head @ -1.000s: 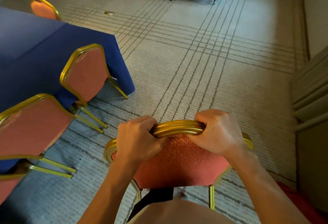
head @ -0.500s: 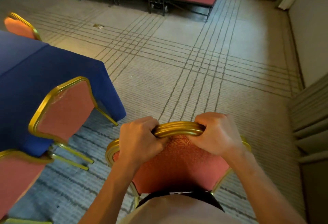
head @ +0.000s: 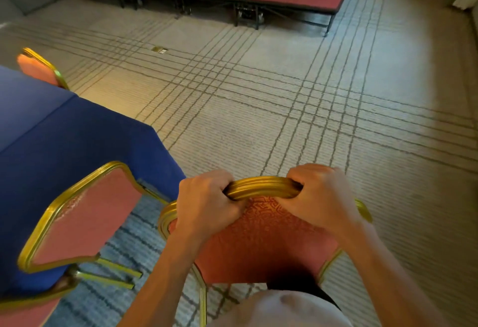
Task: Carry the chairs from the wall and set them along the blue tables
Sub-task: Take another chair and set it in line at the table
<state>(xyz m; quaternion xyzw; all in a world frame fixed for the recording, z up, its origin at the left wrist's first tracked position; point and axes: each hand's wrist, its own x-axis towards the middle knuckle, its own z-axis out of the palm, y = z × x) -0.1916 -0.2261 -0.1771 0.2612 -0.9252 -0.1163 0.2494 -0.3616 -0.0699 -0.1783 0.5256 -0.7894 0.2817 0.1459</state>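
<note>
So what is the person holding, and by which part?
A red chair with a gold frame, gripped by the top rail of its backrest: left hand and right hand both curl round it, side by side.

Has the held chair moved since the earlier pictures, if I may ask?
Yes: the chair has gone forward along the table, nearing its corner.

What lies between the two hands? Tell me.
In the head view, a bare stretch of the gold top rail of the chair lies between the left hand and the right hand; both grip it.
</note>
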